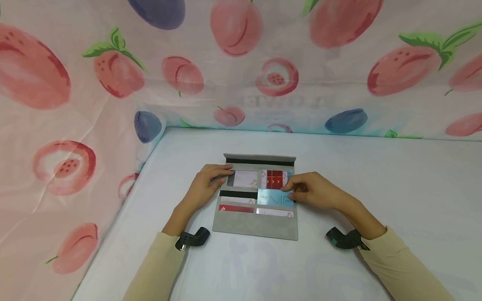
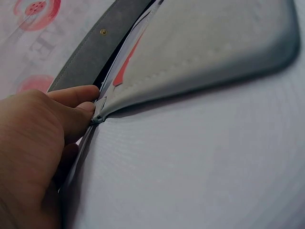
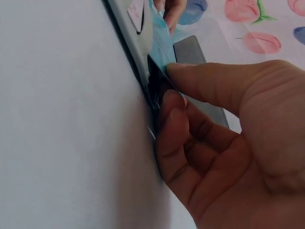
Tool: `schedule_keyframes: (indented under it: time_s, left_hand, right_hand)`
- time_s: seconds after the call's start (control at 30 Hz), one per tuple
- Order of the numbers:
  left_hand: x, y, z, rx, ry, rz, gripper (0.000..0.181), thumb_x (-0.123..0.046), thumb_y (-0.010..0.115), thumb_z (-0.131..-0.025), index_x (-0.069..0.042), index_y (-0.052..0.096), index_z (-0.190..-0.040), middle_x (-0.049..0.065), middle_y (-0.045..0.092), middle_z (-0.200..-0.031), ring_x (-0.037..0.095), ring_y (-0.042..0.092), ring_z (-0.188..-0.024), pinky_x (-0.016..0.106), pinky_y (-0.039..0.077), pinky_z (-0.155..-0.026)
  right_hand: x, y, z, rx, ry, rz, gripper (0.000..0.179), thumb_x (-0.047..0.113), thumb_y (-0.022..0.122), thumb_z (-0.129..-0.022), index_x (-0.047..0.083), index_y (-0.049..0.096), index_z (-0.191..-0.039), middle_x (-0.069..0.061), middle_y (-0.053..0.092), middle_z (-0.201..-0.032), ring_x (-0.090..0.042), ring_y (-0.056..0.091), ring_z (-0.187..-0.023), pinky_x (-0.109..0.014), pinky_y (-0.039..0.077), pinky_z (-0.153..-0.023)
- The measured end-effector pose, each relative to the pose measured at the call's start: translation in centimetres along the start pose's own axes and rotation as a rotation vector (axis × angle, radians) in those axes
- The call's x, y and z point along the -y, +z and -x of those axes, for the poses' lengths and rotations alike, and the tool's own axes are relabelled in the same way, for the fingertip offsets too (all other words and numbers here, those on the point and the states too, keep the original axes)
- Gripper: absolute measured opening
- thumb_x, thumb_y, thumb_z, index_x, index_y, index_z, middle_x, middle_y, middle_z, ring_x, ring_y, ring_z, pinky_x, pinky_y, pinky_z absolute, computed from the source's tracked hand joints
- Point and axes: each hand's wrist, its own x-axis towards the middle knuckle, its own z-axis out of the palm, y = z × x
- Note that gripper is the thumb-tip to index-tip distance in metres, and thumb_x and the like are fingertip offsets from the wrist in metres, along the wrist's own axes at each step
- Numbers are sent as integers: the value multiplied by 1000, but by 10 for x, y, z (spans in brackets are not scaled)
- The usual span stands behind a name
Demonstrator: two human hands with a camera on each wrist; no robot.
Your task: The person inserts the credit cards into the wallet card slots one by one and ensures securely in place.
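Note:
A grey card wallet lies spread open on the white table, with several cards in its pockets. My right hand pinches the right end of a light-blue card between thumb and fingers. In the right wrist view this blue card is raised at the near end, above a dark pocket gap. My left hand rests on the wallet's left edge, fingers stretched over it near a white-and-grey card. The left wrist view has the thumb and forefinger on the wallet edge at the fold.
A red card sits upper right in the wallet, while another red card and white VIP cards fill lower pockets. The wallet's flap stands at the far side. A fruit-printed cloth hangs behind and left.

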Motion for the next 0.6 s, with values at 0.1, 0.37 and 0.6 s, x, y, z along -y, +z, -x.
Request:
schedule_keyframes:
  time_s: [0.1, 0.37, 0.6]
  left_hand:
    - [0, 0, 0, 0, -1, 0, 27, -4, 65, -90, -10, 70, -115, 0, 59, -131, 21, 47, -122, 42, 36, -102]
    - [0, -1, 0, 10, -10, 3, 27, -4, 65, -90, -10, 70, -116, 1, 58, -131, 22, 47, -123, 42, 36, -102]
    - [-1, -1, -1, 17, -27, 14, 27, -4, 64, -91, -11, 70, -116, 0, 58, -132, 21, 46, -123, 41, 35, -103]
  right_hand:
    - [0, 0, 0, 6, 0, 3, 13, 6, 68, -88, 14, 71, -98, 5, 68, -95, -16, 53, -75, -27, 46, -69]
    - [0, 0, -1, 16, -18, 25, 14, 6, 69, -88, 14, 70, -99, 5, 68, -96, -15, 52, -74, -27, 46, -68]
    - [1, 1, 0, -9, -14, 23, 13, 5, 69, -87, 14, 67, -96, 6, 61, -82, -15, 52, -73, -26, 44, -67]
